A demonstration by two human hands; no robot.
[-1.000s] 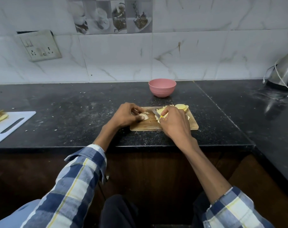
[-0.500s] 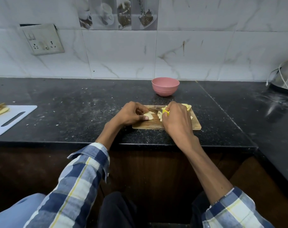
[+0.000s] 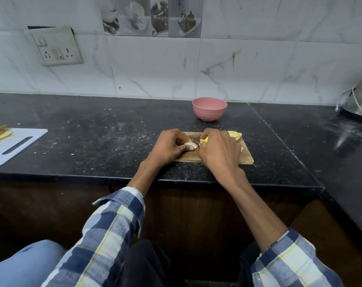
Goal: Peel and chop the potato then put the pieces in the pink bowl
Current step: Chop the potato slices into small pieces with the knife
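The black counter (image 3: 93,141) carried a wooden cutting board (image 3: 246,158) at centre, long axis running 9 to 3 o'clock, with the pink bowl (image 3: 209,108) upright and apart from it at 12 o'clock. On the board, the left hand (image 3: 169,147) was clamped on a potato piece (image 3: 190,144); its long axis could not be told. The right hand (image 3: 219,152) was closed round a yellow-handled knife (image 3: 203,140), blade pointing toward 9 o'clock, with cut slices (image 3: 235,134) at the board's 2 o'clock corner.

Both arms reach fwd, sleeves pushed back. L hand (image 3: 169,146) curled, fingers pinched down, thumb tucked near side. R hand (image 3: 218,152) just right of it, knuckles up, fist closed.
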